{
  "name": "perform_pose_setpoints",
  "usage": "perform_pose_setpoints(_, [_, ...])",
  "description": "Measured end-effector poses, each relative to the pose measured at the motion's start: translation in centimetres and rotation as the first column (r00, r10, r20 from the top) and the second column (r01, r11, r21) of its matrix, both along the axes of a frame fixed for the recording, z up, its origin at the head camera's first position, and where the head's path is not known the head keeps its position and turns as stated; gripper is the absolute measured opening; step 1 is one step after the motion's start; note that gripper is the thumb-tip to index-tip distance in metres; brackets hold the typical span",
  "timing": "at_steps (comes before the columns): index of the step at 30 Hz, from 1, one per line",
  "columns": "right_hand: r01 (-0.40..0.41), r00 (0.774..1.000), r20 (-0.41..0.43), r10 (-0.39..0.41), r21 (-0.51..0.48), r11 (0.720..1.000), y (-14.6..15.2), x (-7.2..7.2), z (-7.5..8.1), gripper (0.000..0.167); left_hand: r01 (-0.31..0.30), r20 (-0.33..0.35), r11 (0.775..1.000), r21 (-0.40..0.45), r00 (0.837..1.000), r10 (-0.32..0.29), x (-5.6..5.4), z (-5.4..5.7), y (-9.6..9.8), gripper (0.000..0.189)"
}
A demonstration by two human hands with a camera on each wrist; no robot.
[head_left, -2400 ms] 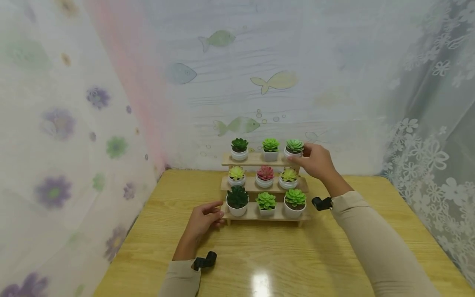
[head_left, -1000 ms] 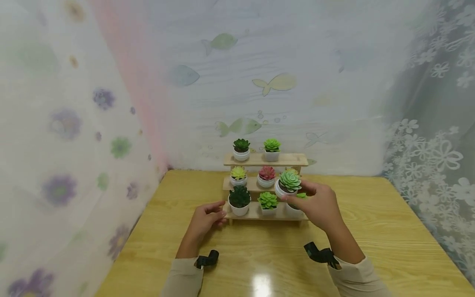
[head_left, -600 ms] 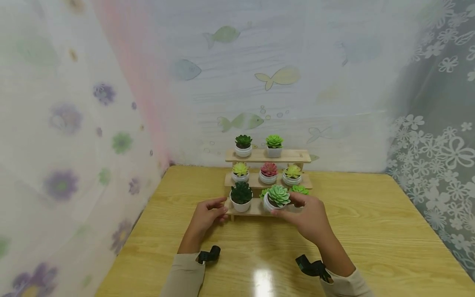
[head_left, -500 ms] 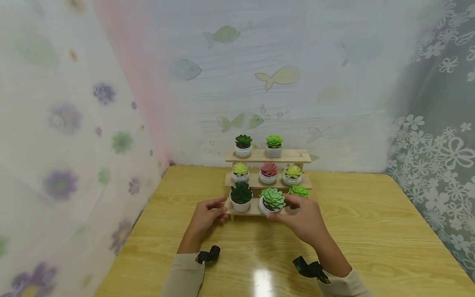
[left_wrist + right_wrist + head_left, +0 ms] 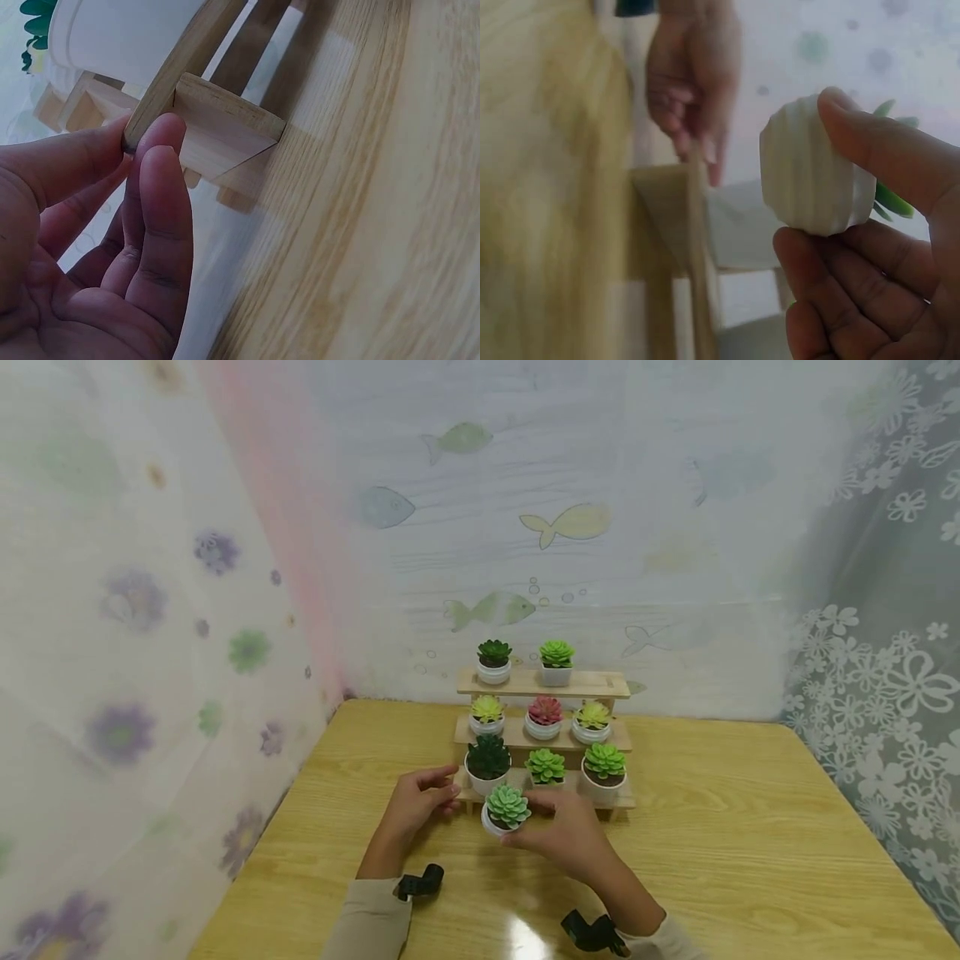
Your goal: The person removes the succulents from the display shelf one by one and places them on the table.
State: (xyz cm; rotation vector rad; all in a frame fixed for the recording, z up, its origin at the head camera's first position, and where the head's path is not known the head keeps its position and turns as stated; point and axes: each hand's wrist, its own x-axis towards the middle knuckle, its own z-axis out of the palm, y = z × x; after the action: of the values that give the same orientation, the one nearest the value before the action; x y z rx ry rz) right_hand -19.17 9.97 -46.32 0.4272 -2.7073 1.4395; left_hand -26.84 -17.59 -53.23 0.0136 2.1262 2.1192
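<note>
While left hand (image 5: pixel 414 798) pinches wooden shelf (image 5: pixel 186 66), right hand (image 5: pixel 567 833) grips potted pale-green succulent (image 5: pixel 507 808).

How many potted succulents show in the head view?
9: two plants on the top shelf, three plants on the middle shelf, three plants on the bottom shelf, one plant in the right hand.

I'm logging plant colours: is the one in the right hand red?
No, the pale green plant is in the right hand; the red plant stands on the middle shelf.
</note>
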Motion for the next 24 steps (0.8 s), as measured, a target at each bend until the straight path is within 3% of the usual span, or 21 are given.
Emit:
perform_pose_setpoints(6, [-0.075, 0.997, 0.005, 0.074, 0.019, 0.997, -0.9, -0.2, -1.3, 0.046, 0.000, -0.010, 1.000, -0.001, 1.000, 0.000, 0.1, -0.1, 0.1, 0.044])
perform_pose_setpoints(18, [-0.112, 0.993, 0.036, 0.112, -0.001, 0.994, -2.0, -1.1, -2.8, 0.043, -0.024, 0.010, 1.000, -0.008, 1.000, 0.024, 0.0, 0.0, 0.2, 0.042])
perform_pose_setpoints(24, [-0.134, 0.991, 0.021, 0.133, 0.049, 0.990, -3.0, -1.8, -3.4, 0.040, -0.032, 0.015, 0.999, -0.015, 0.999, 0.032, 0.0, 0.0, 0.1, 0.041])
